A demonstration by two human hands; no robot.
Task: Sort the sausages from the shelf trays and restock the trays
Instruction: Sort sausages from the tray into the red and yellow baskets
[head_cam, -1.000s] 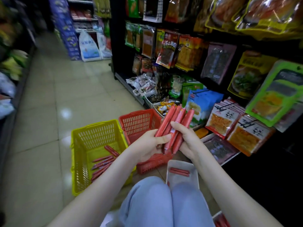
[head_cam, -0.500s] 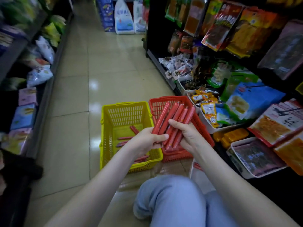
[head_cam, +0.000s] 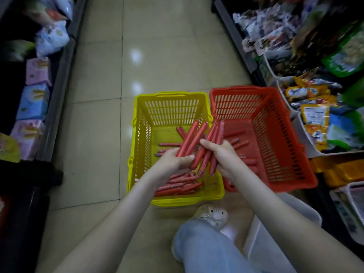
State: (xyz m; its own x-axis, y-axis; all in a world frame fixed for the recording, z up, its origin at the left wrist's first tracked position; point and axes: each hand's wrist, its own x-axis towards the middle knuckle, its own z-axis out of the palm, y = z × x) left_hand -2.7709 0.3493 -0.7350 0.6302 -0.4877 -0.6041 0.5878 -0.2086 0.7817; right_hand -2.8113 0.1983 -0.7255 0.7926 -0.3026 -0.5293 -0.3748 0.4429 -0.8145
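Observation:
My left hand (head_cam: 171,162) grips two red sausages (head_cam: 192,137) that fan up and to the right. Beside it, my right hand (head_cam: 224,154) holds a bunch of several red sausages (head_cam: 213,142), fingers curled round them. Both hands hover over the seam between a yellow basket (head_cam: 140,138) and a red basket (head_cam: 275,138) on the floor. Several loose sausages (head_cam: 178,186) lie in the yellow basket's bottom. A few more sausages (head_cam: 241,143) lie in the red basket. A white shelf tray (head_cam: 264,239) stands on the floor by my right knee, partly hidden by my arm.
Shelf trays with snack packets (head_cam: 315,115) run along the right. A low shelf with boxes (head_cam: 33,101) lines the left. Tiled aisle floor (head_cam: 157,56) stretches ahead of the baskets. My knee in light jeans (head_cam: 206,249) and shoe (head_cam: 212,214) are just behind the baskets.
The single bunch held by both hands has split: two sausages in the left hand, the rest in the right. My view has tilted down, over the two baskets.

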